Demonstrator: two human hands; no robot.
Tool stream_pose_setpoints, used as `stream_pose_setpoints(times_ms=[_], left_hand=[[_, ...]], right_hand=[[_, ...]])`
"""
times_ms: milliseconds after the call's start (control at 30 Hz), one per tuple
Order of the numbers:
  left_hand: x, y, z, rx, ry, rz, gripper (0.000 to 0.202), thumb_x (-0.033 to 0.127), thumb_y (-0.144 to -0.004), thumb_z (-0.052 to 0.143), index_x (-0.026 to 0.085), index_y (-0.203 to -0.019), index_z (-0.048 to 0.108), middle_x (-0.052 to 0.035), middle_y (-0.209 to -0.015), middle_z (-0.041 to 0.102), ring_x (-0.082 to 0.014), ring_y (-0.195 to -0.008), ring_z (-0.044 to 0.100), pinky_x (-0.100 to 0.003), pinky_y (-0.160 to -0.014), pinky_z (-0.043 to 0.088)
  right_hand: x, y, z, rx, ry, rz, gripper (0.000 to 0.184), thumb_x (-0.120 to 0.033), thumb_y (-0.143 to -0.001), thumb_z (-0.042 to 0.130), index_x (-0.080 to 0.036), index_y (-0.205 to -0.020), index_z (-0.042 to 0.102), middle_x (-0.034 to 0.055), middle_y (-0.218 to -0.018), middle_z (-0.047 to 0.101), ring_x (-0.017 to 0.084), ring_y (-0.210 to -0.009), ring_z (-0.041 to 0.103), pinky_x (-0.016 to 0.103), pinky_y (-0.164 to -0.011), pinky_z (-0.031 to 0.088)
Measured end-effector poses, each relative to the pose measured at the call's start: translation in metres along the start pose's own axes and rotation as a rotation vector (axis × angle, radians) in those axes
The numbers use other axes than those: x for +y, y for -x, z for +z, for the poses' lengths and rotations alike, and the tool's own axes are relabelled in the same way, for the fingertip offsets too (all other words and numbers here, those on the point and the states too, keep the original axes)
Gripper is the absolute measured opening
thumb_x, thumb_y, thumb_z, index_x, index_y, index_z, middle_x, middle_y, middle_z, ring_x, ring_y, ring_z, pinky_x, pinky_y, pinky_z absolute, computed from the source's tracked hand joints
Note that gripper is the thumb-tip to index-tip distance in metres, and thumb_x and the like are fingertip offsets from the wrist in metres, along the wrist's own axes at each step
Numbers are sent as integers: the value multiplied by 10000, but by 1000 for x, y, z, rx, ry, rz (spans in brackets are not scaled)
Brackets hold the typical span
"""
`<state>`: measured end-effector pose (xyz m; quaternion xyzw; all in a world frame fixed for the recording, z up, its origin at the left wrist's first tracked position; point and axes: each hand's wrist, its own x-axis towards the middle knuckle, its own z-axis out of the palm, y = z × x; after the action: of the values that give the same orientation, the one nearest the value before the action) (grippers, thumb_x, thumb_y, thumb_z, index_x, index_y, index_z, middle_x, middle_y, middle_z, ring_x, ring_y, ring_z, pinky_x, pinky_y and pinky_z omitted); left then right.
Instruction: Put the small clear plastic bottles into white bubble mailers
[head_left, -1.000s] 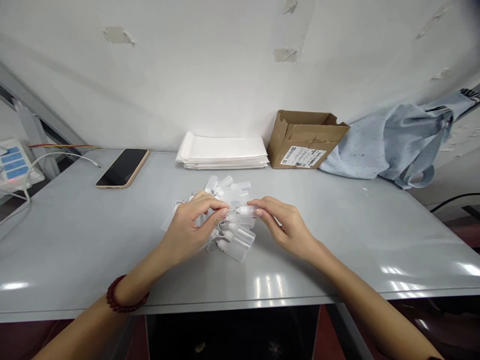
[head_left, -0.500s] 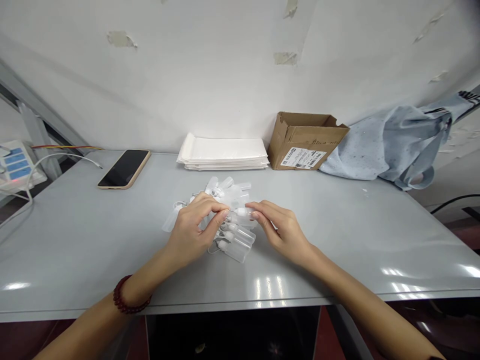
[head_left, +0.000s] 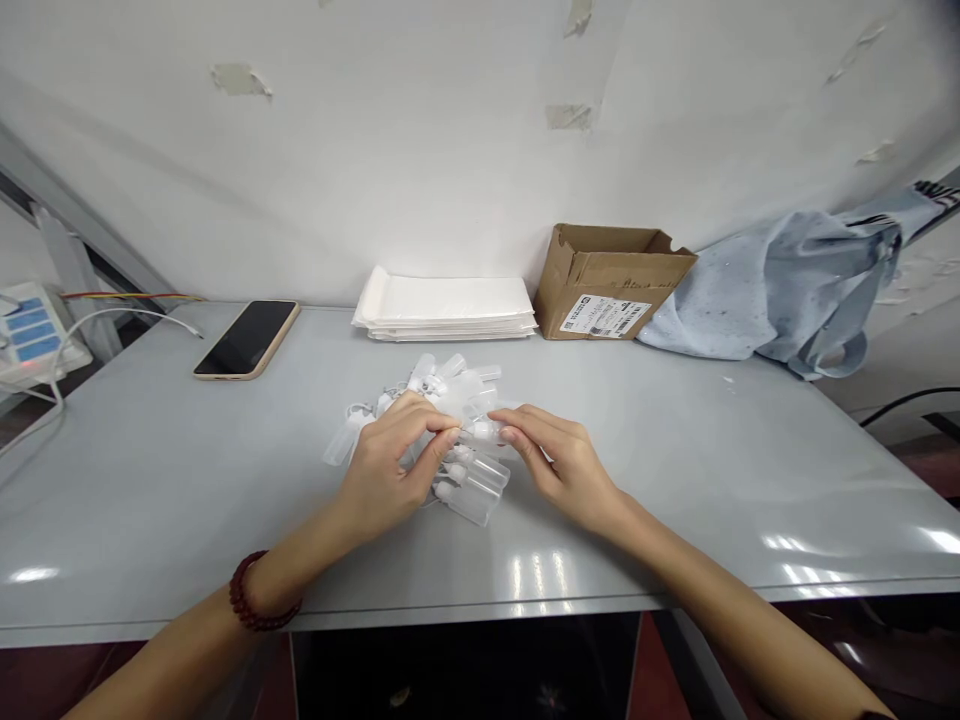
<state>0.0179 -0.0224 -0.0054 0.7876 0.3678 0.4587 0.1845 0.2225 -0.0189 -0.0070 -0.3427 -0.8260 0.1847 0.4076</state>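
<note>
A heap of small clear plastic bottles [head_left: 459, 388] with white caps lies in the middle of the grey table [head_left: 150, 470]. My left hand [head_left: 394, 465] and my right hand [head_left: 559, 458] meet over the heap. Both pinch one small bottle [head_left: 480, 433] between thumb and fingertips, the left at its cap end, the right at its body. More bottles [head_left: 472, 490] lie just under my fingers. A dark red bead bracelet [head_left: 255, 600] circles my left wrist.
A phone [head_left: 247, 338] lies face up at the back left, a stack of white padded envelopes [head_left: 446, 303] at the back centre, an open cardboard box [head_left: 611, 285] beside it. A light blue cloth bag [head_left: 795, 290] slumps at the right. A device with cables [head_left: 30, 335] sits far left.
My hands have stayed on the heap and drawn slightly closer together, fingers shifting on the small bottle. Nothing else moved.
</note>
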Motion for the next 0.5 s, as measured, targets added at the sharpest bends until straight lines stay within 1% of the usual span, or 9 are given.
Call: stream_pose_setpoints(times_ms=[100,200,300,367,500], left_hand=[[1,-1,-2,-2,14,-12,103,106,-862,563,177,-862,637,-10,-756,630,-142,-747,536,-291,-699,447],[2,-3,-6,-18,41,-100,85,154,-870,568,188,-836,639,-4,-772,636,-144,-768,548,-291,-718,446],[4,-4,-9,-44,92,-202,162,208,-888,540,190,-755,630,-2,-729,623,-151,-757,552,-300,-722,442],[4,-4,-10,-59,126,-242,199,231,-893,529,189,-722,621,-2,-707,612,-154,-743,552,-307,-717,437],[3,-4,-9,-85,170,-287,202,252,-892,532,189,-720,616,-6,-704,603,-157,-723,547,-317,-706,430]], right_hand=[[-1,-2,-4,-11,-15,26,243,-180,-950,418,-142,-1054,634,47,-772,626,133,-693,586,261,-628,487],[-2,-3,-7,-10,-13,32,245,-188,-950,420,-136,-1049,639,44,-766,624,128,-682,579,255,-624,475],[-1,-3,-7,2,3,19,250,-194,-952,417,-136,-1063,634,45,-768,623,128,-672,575,254,-608,468],[0,-3,-7,8,17,4,246,-193,-952,418,-141,-1063,631,43,-767,620,126,-663,571,252,-601,469],[1,-2,-4,21,35,-32,227,-172,-944,432,-145,-1064,623,45,-774,617,127,-672,574,251,-598,478]])
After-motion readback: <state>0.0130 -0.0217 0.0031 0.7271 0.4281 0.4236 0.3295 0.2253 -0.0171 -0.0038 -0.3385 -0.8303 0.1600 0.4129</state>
